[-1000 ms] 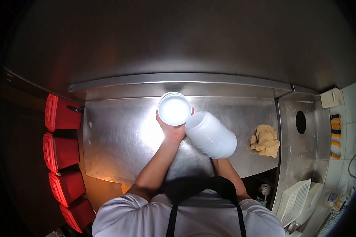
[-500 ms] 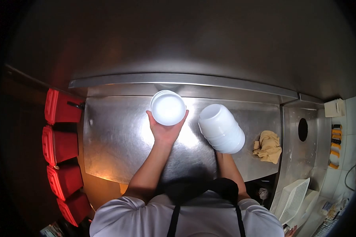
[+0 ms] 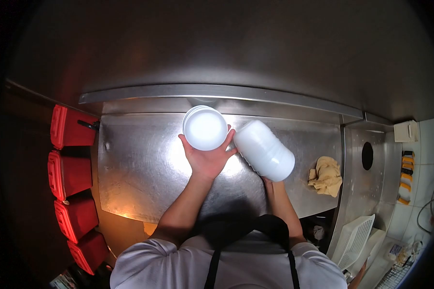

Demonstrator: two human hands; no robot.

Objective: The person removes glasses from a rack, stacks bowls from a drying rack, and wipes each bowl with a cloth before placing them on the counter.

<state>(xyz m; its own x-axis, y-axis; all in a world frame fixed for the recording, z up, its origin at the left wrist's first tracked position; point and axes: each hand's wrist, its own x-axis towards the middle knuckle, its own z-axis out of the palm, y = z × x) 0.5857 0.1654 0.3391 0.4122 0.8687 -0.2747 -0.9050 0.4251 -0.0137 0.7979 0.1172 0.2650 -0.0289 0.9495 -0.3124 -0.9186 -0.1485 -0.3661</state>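
Observation:
My left hand [image 3: 210,161] cups a short stack of white bowls [image 3: 205,129] from the near side, thumb and fingers spread around its rims. The top bowl faces up toward me, and nothing shows inside it. Its fingers on the right reach close to a second, longer stack of white bowls [image 3: 266,151], which leans at a slant just to the right. Beneath the lower end of that long stack is my right hand [image 3: 269,181], supporting it; most of its fingers are hidden behind the bowls. Both stacks are over the steel counter [image 3: 140,159].
A crumpled yellow cloth [image 3: 326,176] lies toward the counter's right end. Several red lidded bins [image 3: 71,174] line the left side. A steel ledge [image 3: 217,90] runs along the back. At lower right stands a white perforated basket [image 3: 356,240], with another person's arm [image 3: 359,276] near it.
The long stack in my right hand has tipped further and shifted left, its upper end now close to my left hand. The fingers of my left hand have spread toward it.

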